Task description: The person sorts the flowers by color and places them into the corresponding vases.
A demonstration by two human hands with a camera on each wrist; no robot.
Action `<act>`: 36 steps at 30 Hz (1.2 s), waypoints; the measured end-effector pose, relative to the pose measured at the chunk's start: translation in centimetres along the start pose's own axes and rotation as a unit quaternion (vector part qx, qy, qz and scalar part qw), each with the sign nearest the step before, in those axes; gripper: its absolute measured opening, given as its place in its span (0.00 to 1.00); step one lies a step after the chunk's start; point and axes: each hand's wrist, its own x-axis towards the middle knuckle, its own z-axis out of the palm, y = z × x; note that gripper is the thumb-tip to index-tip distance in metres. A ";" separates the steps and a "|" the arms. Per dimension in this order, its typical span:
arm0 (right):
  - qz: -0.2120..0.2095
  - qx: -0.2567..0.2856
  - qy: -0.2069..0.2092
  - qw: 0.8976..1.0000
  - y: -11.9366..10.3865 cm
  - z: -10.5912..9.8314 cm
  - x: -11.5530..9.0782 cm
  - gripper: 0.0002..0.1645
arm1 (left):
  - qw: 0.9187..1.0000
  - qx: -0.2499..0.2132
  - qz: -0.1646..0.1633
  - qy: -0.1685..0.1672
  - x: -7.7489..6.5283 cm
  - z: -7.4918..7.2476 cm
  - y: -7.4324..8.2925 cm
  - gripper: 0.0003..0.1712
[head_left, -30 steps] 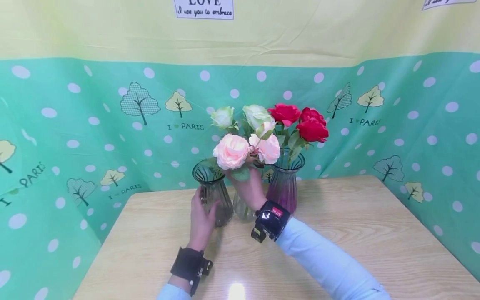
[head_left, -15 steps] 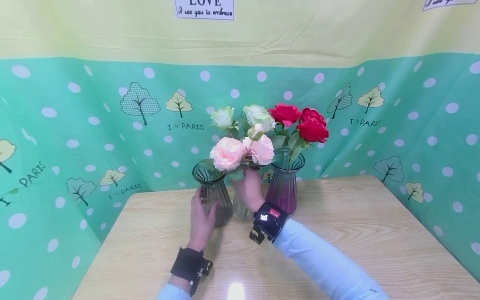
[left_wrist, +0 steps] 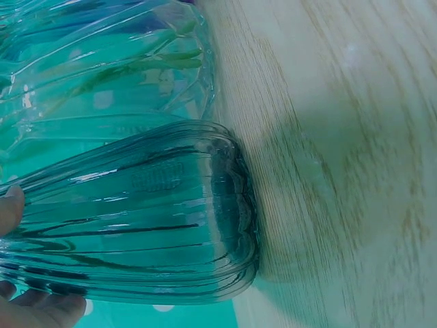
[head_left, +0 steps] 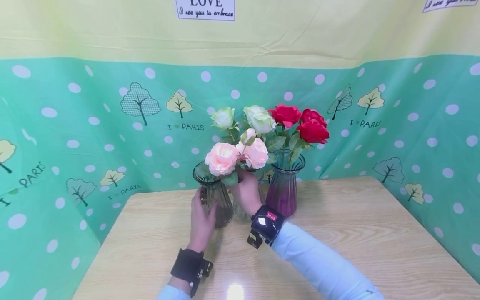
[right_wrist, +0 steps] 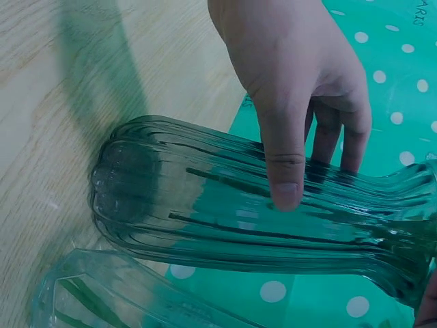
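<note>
My left hand [head_left: 201, 218] grips the side of a ribbed grey glass vase [head_left: 222, 202] standing on the table. In the right wrist view its thumb and fingers wrap the vase [right_wrist: 225, 205]. Over the vase's mouth lean pink artificial flowers [head_left: 222, 159] with a small bud. My right hand [head_left: 247, 192] holds their stem just below the blooms, beside the rim. The right fingertips are hidden behind leaves and blooms. Dark lines run along the vase's inside; stem or rib, I cannot tell. Only the left fingers [left_wrist: 51, 311] show in the left wrist view.
A clear vase [head_left: 240, 211] with pale green-white roses [head_left: 259, 119] stands close behind my right hand. Right of it is a purple-tinted vase [head_left: 282, 191] holding red roses [head_left: 313, 127]. A patterned cloth backdrop [head_left: 150, 146] surrounds the wooden table [head_left: 356, 216].
My right hand and the pink flowers have shifted left and slightly down, toward the grey vase's mouth. The left hand and that vase stay in place.
</note>
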 end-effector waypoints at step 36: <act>0.068 0.045 -0.082 0.993 2.3 -3.9 -3.3 0.10 | 0.999 0.005 -0.037 -0.014 0.3 -0.1 -0.2 0.42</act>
